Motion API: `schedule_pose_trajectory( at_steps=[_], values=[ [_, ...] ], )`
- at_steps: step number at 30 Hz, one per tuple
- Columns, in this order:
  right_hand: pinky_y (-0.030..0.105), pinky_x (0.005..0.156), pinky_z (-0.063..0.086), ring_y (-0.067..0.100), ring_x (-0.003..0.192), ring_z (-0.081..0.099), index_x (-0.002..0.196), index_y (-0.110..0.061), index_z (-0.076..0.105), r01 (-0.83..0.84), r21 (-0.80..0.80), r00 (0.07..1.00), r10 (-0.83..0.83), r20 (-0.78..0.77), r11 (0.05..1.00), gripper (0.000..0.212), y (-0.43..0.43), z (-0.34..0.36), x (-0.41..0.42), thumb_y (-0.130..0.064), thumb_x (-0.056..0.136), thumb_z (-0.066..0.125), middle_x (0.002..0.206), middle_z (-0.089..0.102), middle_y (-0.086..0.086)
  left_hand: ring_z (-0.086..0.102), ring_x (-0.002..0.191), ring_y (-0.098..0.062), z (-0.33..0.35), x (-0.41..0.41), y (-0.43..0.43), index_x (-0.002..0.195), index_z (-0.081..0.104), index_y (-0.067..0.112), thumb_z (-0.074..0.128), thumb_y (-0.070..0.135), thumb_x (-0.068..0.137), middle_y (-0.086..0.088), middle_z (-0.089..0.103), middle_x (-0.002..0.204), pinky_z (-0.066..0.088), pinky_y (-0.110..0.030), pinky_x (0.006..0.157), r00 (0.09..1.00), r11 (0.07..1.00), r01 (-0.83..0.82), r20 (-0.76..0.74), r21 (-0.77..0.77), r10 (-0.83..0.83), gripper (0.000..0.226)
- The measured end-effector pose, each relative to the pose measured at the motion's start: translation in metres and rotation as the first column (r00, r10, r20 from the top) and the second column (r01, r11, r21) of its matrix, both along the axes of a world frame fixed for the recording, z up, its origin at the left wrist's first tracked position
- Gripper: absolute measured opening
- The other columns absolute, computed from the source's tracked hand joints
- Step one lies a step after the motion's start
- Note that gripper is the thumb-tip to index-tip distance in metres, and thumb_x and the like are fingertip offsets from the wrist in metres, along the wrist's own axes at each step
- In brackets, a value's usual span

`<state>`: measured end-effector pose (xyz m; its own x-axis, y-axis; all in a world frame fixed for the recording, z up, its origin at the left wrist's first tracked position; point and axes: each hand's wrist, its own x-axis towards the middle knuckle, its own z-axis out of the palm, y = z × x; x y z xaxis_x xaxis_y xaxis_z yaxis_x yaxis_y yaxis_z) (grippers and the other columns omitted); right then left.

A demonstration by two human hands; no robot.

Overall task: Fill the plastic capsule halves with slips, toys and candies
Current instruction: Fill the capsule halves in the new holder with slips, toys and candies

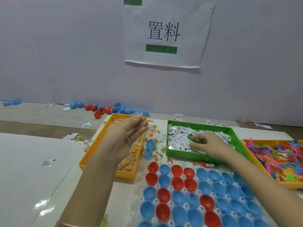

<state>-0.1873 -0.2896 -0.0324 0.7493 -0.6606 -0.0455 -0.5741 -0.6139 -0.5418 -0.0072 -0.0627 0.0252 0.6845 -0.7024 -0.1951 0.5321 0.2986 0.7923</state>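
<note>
Picking slips: right hand [208, 145] is in the green tray [188, 154], fingers bent, tips down on the slips [177, 138]; I cannot tell if one is pinched.
Left hand [126, 135]: raised over the yellow tray [126, 175] of candies [131, 159], fingers mostly straight; a candy may be at its tips, unclear.
Capsule halves [205, 187]: open side up in rows, nearer the person than both trays.
Key relation: halves lie just behind the right wrist, so that hand is nearer.
Toys [278, 154]: in the orange tray [288, 184], far right.
</note>
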Motion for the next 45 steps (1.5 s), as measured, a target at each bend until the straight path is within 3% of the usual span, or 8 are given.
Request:
schedule_pose_trajectory(
  at_steps=[12, 18, 24, 26, 30, 34, 38, 45],
  values=[
    [0.019, 0.049, 0.046, 0.005, 0.051, 0.059, 0.076, -0.018, 0.073, 0.116, 0.179, 0.987, -0.134, 0.092, 0.977, 0.006, -0.005, 0.010, 0.004, -0.014, 0.080, 0.074, 0.064, 0.070, -0.007, 0.075, 0.083, -0.026, -0.006, -0.034, -0.023, 0.096, 0.069, -0.004, 0.073, 0.008, 0.075, -0.020, 0.075, 0.093, 0.059, -0.023, 0.059, 0.984, 0.985, 0.174, 0.045, 0.021, -0.175, 0.025],
    [0.007, 0.050, 0.041, 0.003, 0.069, 0.059, 0.093, -0.025, 0.072, 0.144, 0.106, 0.977, -0.158, 0.141, 0.984, 0.025, -0.007, 0.024, -0.006, -0.004, 0.083, 0.067, 0.085, 0.068, -0.009, 0.075, 0.083, -0.025, -0.009, -0.036, -0.024, 0.102, 0.068, -0.002, 0.060, 0.001, 0.091, -0.019, 0.075, 0.094, 0.059, -0.023, 0.060, 0.971, 0.972, 0.228, 0.056, 0.054, -0.231, 0.014],
    [0.028, 0.076, 0.054, 0.009, 0.083, 0.066, 0.081, -0.029, 0.070, 0.169, 0.141, 0.960, -0.195, 0.201, 0.976, 0.020, -0.004, 0.036, -0.011, -0.009, 0.081, 0.073, 0.089, 0.071, -0.007, 0.075, 0.082, -0.025, -0.010, -0.042, -0.026, 0.102, 0.069, 0.001, 0.059, -0.001, 0.092, -0.018, 0.076, 0.094, 0.059, -0.023, 0.060, 0.961, 0.962, 0.248, 0.095, 0.111, -0.259, 0.014],
    [0.032, 0.081, 0.055, 0.012, 0.086, 0.066, 0.083, -0.029, 0.068, 0.208, 0.133, 0.914, -0.241, 0.326, 0.969, 0.020, 0.001, 0.040, -0.010, -0.010, 0.083, 0.071, 0.091, 0.071, -0.005, 0.075, 0.081, -0.025, -0.010, -0.043, -0.027, 0.099, 0.070, 0.002, 0.059, -0.001, 0.093, -0.020, 0.075, 0.095, 0.059, -0.023, 0.059, 0.962, 0.962, 0.241, 0.101, 0.126, -0.254, 0.014],
    [0.012, 0.070, 0.051, 0.001, 0.079, 0.068, 0.088, -0.027, 0.065, 0.103, 0.174, 0.705, -0.196, 0.682, 0.979, 0.019, 0.038, 0.052, -0.002, -0.012, 0.082, 0.074, 0.086, 0.072, -0.008, 0.075, 0.080, -0.025, -0.007, -0.048, -0.028, 0.096, 0.071, 0.003, 0.059, -0.001, 0.093, -0.023, 0.074, 0.098, 0.061, -0.026, 0.061, 0.954, 0.950, 0.257, 0.113, 0.177, -0.279, 0.013],
    [0.018, 0.077, 0.053, 0.007, 0.083, 0.068, 0.090, -0.025, 0.066, 0.033, -0.200, 0.601, 0.140, 0.787, 0.979, 0.022, 0.083, 0.052, 0.002, -0.007, 0.081, 0.074, 0.087, 0.071, -0.013, 0.075, 0.083, -0.024, -0.004, -0.056, -0.030, 0.104, 0.070, -0.002, 0.055, 0.000, 0.095, -0.022, 0.073, 0.101, 0.062, -0.026, 0.065, 0.937, 0.933, 0.332, 0.066, 0.140, -0.343, 0.017],
    [0.035, 0.071, 0.054, 0.023, 0.078, 0.066, 0.093, -0.006, 0.072, 0.107, -0.648, 0.618, 0.460, 0.637, 0.754, 0.013, 0.093, 0.045, 0.004, -0.003, 0.081, 0.073, 0.087, 0.071, 0.002, 0.075, 0.075, -0.021, 0.000, -0.065, -0.031, 0.101, 0.068, -0.007, 0.053, -0.001, 0.096, -0.017, 0.075, 0.088, 0.061, -0.026, 0.063, 0.944, 0.944, 0.328, 0.023, 0.035, -0.329, 0.017],
    [0.037, 0.074, 0.056, 0.023, 0.085, 0.067, 0.099, -0.003, 0.071, -0.051, -0.652, 0.626, 0.533, 0.570, 0.756, 0.018, 0.084, 0.039, -0.005, 0.001, 0.081, 0.072, 0.091, 0.071, 0.004, 0.074, 0.072, -0.022, 0.005, -0.066, -0.030, 0.082, 0.070, -0.001, 0.056, 0.001, 0.094, -0.016, 0.073, 0.083, 0.061, -0.027, 0.063, 0.943, 0.944, 0.330, 0.041, 0.022, -0.331, 0.018]
  ],
)
